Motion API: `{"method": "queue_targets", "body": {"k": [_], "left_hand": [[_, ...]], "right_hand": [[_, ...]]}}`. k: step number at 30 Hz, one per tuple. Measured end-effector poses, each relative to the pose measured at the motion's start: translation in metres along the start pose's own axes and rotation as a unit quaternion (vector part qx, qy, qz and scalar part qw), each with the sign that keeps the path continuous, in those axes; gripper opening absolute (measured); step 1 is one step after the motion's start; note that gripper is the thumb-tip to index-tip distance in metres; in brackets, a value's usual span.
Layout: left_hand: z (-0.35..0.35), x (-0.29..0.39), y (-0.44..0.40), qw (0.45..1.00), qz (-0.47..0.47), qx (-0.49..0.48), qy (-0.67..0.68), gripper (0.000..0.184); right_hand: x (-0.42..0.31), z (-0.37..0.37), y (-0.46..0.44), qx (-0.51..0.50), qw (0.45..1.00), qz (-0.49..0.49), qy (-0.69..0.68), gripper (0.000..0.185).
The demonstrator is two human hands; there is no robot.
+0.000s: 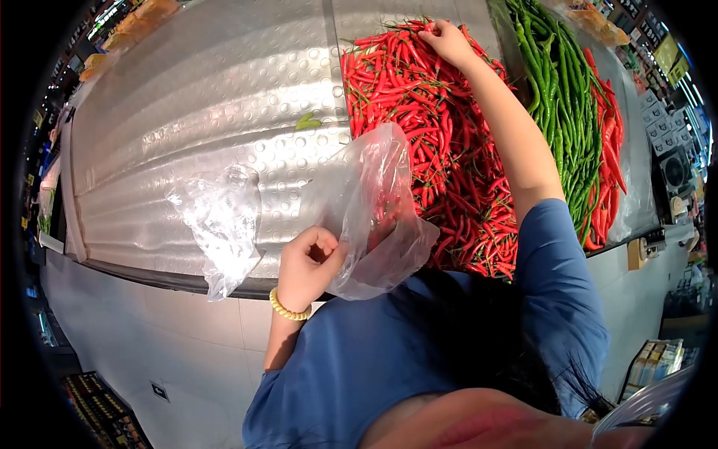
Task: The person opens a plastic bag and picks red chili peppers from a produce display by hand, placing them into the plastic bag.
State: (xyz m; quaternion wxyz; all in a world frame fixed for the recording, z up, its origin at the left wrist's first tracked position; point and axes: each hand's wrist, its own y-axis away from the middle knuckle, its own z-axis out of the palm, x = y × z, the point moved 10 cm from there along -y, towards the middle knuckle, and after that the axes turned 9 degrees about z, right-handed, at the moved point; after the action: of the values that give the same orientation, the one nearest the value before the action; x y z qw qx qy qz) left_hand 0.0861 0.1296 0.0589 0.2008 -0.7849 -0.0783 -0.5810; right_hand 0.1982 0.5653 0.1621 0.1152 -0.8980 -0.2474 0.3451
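Note:
My left hand (pixel 308 262), with a beaded bracelet at the wrist, is closed on the edge of a clear plastic bag (pixel 374 217). The bag hangs partly over the front of the pile of red chili peppers (pixel 419 112); some red shows through its film. My right hand (pixel 446 43) reaches to the far end of that pile, its fingers pinched together among the peppers. A bit of red shows at the fingertips, and it looks like a red chili pepper.
A crumpled clear plastic bag (pixel 221 224) lies near the front edge of the dimpled metal counter (pixel 187 120). Small green pieces (pixel 307 122) sit left of the pile. To the right are long green peppers (pixel 553 97) and larger red peppers (pixel 609 157).

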Motion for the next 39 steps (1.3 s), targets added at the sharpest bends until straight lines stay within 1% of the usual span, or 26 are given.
{"method": "queue_targets", "body": {"k": [1, 2, 3, 4, 5, 6, 7, 8, 9, 10, 12, 13, 16, 20, 22, 25, 28, 29, 30, 32, 33, 36, 39], "left_hand": [[-0.001, -0.004, 0.002, 1.000, -0.002, -0.021, 0.010, 0.017], [-0.003, -0.007, 0.004, 0.999, -0.016, -0.014, 0.029, 0.018], [-0.006, -0.009, 0.006, 0.998, -0.030, -0.009, 0.048, 0.020], [-0.007, -0.009, 0.007, 0.997, -0.044, -0.003, 0.067, 0.022], [-0.002, -0.004, 0.008, 0.996, -0.056, -0.037, 0.059, 0.030], [0.005, 0.001, 0.008, 0.995, -0.050, -0.082, 0.027, 0.030], [0.011, 0.005, 0.008, 0.991, -0.045, -0.126, -0.006, 0.031], [0.017, 0.007, 0.008, 0.984, -0.038, -0.169, -0.039, 0.031], [0.021, 0.003, 0.010, 0.974, -0.052, -0.209, -0.070, 0.030], [0.019, 0.004, 0.009, 0.978, -0.035, -0.203, -0.038, 0.028], [0.015, 0.005, 0.008, 0.982, -0.002, -0.189, 0.025, 0.024], [0.007, 0.005, 0.008, 0.985, -0.011, -0.165, 0.048, 0.024], [-0.020, 0.001, 0.014, 0.990, -0.035, -0.098, 0.098, 0.024], [-0.046, -0.007, 0.021, 0.991, -0.052, -0.040, 0.118, 0.025], [-0.050, -0.009, 0.024, 0.989, -0.063, -0.023, 0.131, 0.024], [-0.049, -0.014, 0.024, 0.989, -0.048, -0.019, 0.135, 0.024], [-0.042, -0.019, 0.021, 0.992, -0.033, -0.029, 0.120, 0.024], [-0.039, -0.018, 0.019, 0.993, -0.027, -0.034, 0.112, 0.024], [-0.037, -0.019, 0.019, 0.992, -0.034, -0.034, 0.114, 0.021], [-0.034, -0.021, 0.017, 0.991, -0.047, -0.033, 0.119, 0.016], [-0.034, -0.020, 0.016, 0.992, -0.043, -0.036, 0.115, 0.015], [-0.035, -0.020, 0.017, 0.993, -0.039, -0.042, 0.106, 0.014], [-0.035, -0.021, 0.018, 0.993, -0.043, -0.042, 0.104, 0.013]], "right_hand": [[0.009, -0.010, -0.011, 0.004, 0.997, 0.004, -0.075, 0.034], [0.016, -0.018, -0.019, 0.008, 0.988, 0.008, -0.151, 0.030], [0.017, -0.024, -0.020, -0.007, 0.932, 0.020, -0.363, 0.023], [0.020, -0.034, -0.023, -0.014, 0.904, 0.044, -0.425, 0.019], [0.023, -0.041, -0.024, -0.027, 0.943, 0.046, -0.330, 0.022], [0.027, -0.045, -0.025, -0.040, 0.971, 0.049, -0.232, 0.025], [0.021, -0.037, -0.019, -0.084, 0.990, 0.071, -0.086, 0.030], [0.018, -0.027, -0.010, -0.125, 0.986, 0.092, 0.061, 0.034], [-0.003, -0.023, 0.012, -0.152, 0.975, 0.049, 0.157, 0.042], [0.010, -0.010, 0.009, -0.141, 0.955, 0.065, 0.252, 0.043], [0.017, 0.000, 0.006, -0.120, 0.951, 0.081, 0.275, 0.047], [0.019, 0.000, 0.009, -0.115, 0.953, 0.098, 0.262, 0.048], [0.016, -0.009, 0.007, -0.025, 0.956, 0.080, 0.280, 0.043], [0.009, 0.000, 0.003, -0.087, 0.926, 0.051, 0.364, 0.037], [-0.010, -0.005, 0.009, -0.108, 0.909, 0.031, 0.401, 0.035], [-0.030, -0.032, 0.000, -0.051, 0.940, 0.000, 0.336, 0.034], [-0.031, -0.025, -0.013, -0.042, 0.967, -0.071, 0.240, 0.035], [-0.026, -0.011, -0.014, -0.084, 0.966, -0.078, 0.234, 0.033], [-0.011, 0.007, -0.018, -0.130, 0.957, -0.047, 0.253, 0.033], [-0.002, 0.030, -0.012, -0.180, 0.932, -0.034, 0.313, 0.037], [0.002, 0.033, -0.015, -0.187, 0.935, -0.004, 0.301, 0.040], [0.006, 0.047, -0.013, -0.261, 0.917, 0.014, 0.300, 0.043], [0.006, 0.048, -0.024, -0.219, 0.935, -0.006, 0.280, 0.046]]}}
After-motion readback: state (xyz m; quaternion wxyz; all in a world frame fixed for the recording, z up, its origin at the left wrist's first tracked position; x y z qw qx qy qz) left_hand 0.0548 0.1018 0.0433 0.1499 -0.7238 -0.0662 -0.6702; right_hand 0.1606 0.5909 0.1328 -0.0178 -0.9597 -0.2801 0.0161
